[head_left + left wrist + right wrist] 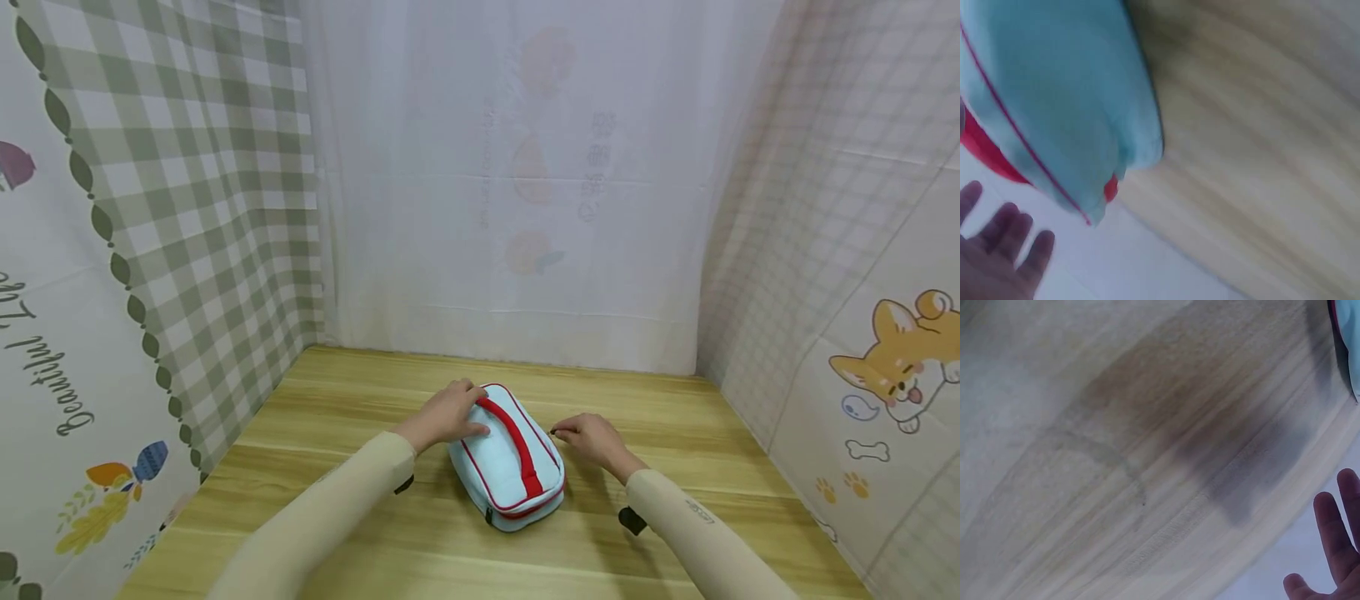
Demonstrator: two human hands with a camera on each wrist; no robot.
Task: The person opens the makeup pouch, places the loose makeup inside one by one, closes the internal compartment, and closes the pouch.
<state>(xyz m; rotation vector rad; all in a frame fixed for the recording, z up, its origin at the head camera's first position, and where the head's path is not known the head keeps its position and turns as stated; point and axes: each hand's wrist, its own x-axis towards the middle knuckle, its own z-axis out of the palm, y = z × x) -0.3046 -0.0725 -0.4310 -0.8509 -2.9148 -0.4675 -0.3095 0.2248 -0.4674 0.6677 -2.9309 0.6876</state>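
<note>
A light blue zippered bag (491, 458) with red piping and a red top handle (517, 442) lies on the wooden table. My left hand (450, 414) rests on the bag's far left corner, thumb on the top panel and fingers near the handle's far end. In the left wrist view, its fingers (1035, 256) look spread and fairly straight beside the blue fabric. Along the bag's right side, my right hand (592, 437) pinches a small dark zipper pull (553, 432) between thumb and forefinger. Another black pull (489, 516) hangs at the near left corner.
The wooden table (360, 379) is bounded by a white curtain (420, 275) behind, a green checked cloth (247, 183) at left and a printed cloth with a cartoon dog (900, 367) at right. Dark bands (632, 521) sit at both wrists.
</note>
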